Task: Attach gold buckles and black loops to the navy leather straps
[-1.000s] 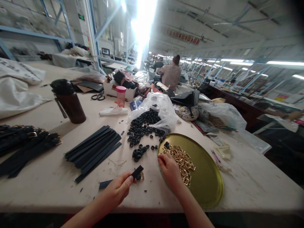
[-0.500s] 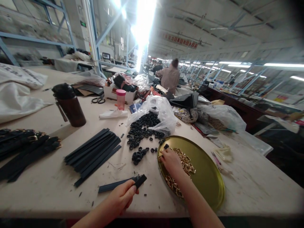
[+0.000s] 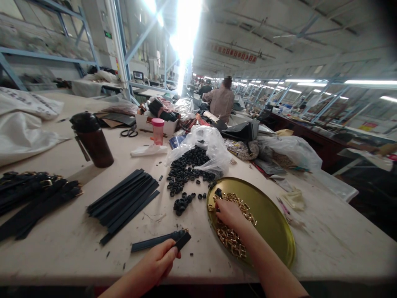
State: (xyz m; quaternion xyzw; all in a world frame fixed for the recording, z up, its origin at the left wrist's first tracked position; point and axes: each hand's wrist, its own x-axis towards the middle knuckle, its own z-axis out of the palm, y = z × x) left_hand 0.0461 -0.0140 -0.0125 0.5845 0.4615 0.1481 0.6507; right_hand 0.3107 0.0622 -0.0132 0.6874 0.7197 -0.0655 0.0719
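Observation:
My left hand [image 3: 163,257], low at the centre, is closed round a dark strap [image 3: 182,240] whose folded end points up to the right; a bit of gold metal shows at its top. Over the left part of a round gold tray [image 3: 276,231], my right hand [image 3: 228,213] has its fingers bent down and pressed together among gold buckles [image 3: 237,244]. What its fingertips hold, if anything, is hidden. A small black piece [image 3: 218,192] lies by the fingers. Black loops [image 3: 189,163] spill from a clear plastic bag left of the tray.
Dark flat strips [image 3: 124,203] lie at left centre, and straps with gold buckles [image 3: 40,194] at the far left. Behind them stand a brown bottle [image 3: 94,142] and a pink cup [image 3: 158,132]. Scissors [image 3: 129,132] lie further back. A person [image 3: 221,101] is in the background.
My right hand has moved slightly right and down, deeper over the buckles. My left hand keeps hold of the strap, and the view has shifted a little.

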